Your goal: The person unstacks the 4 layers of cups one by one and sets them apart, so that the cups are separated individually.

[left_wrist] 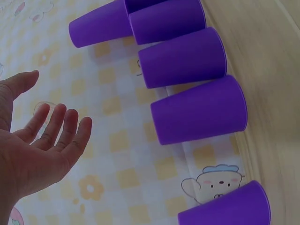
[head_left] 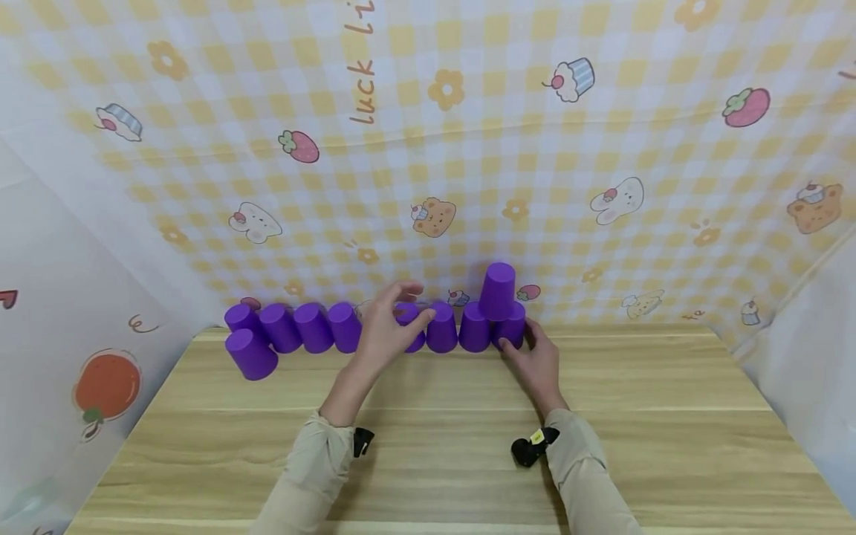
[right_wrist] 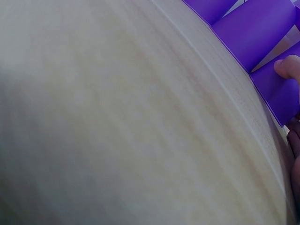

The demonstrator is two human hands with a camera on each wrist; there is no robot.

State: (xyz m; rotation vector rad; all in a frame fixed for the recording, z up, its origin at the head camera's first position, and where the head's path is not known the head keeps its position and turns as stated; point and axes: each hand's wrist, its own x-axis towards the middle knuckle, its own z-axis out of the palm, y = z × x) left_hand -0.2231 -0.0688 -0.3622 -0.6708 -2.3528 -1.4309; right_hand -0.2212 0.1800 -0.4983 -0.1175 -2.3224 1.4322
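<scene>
Purple cups [head_left: 314, 327] stand upside down in a row along the back edge of the wooden table [head_left: 428, 446], right against the checked backdrop [head_left: 428, 148], which seems to keep the line straight. From my remote seat I count roughly nine on the tabletop, with one more cup [head_left: 498, 290] perched on top of two near the right end, so it rests across both bases. At the left end one cup [head_left: 250, 354] sits a little forward of the row, apart from the line.

My left hand [head_left: 386, 331] hovers over the middle of the row, fingers spread and relaxed, grasping nothing; the left wrist view shows the bare palm [left_wrist: 33, 154] held clear of the cups there. My right hand [head_left: 535, 364] rests on the table at the right end, fingers curled round the end cup [head_left: 513, 327] under the stacked one, which looks like a way of steadying that base. The right wrist view is mostly blurred tabletop, with a fingertip [right_wrist: 287, 68] against purple plastic.
</scene>
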